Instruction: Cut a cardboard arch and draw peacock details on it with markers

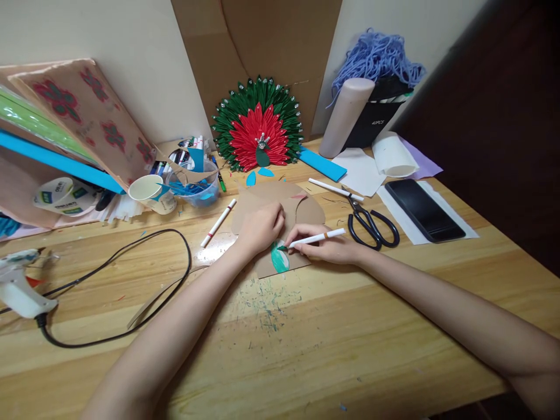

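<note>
A white marker (321, 237) with an orange-brown band is held in my right hand (326, 251), its green tip on a leaf-shaped white piece (279, 258). Green colour covers the left side and bottom of that piece, and a white patch stays on its right. Curled fingers of my left hand (261, 227) press down at the upper end of the piece; whether they pinch anything is hidden. Both hands rest over a brown cardboard sheet (256, 195). Beyond it stands a red and green fabric peacock fan (258, 125), with blue petal pieces (265, 172) before it.
Black-handled scissors (374, 227), another marker (336, 189) and a phone (431, 210) lie to the right. On the left are a capped marker (219, 223), a paper cup (153, 193), a plastic tub (203, 195), and a glue gun (21, 289) whose black cord (188, 245) loops across the table.
</note>
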`<state>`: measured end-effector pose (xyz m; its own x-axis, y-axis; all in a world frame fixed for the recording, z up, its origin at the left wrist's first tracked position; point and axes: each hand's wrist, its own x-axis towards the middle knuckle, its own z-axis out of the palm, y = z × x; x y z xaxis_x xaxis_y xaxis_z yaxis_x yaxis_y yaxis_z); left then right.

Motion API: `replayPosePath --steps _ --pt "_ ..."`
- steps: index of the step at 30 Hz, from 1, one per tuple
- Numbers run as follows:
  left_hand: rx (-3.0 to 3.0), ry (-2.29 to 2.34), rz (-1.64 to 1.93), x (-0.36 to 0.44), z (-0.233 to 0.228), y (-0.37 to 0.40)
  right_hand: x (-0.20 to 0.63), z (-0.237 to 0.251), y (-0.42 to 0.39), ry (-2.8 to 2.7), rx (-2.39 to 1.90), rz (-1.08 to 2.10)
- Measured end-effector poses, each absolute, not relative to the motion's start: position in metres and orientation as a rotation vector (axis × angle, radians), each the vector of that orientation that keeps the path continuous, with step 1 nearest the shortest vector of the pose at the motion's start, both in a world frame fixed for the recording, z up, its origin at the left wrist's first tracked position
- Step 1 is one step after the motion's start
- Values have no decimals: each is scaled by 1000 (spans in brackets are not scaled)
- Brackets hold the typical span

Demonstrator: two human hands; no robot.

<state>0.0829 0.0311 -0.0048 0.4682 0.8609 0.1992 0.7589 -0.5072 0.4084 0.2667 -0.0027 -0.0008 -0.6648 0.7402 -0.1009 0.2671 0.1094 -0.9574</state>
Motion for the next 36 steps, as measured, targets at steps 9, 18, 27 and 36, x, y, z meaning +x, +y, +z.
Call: replayPosePath --steps 9,18,27,36 --pt "2467 1385 540 83 -5 31 266 0 -3 -1947 -1020 1573" --pt "2466 1394 546 83 -7 32 267 0 -2 -1939 -977 1630" --pt "2453 1378 553 83 -8 32 267 -4 -2 -1886 -1022 1630" --pt "2454 1383 548 83 -7 32 269 -5 0 -1869 -1003 1570"
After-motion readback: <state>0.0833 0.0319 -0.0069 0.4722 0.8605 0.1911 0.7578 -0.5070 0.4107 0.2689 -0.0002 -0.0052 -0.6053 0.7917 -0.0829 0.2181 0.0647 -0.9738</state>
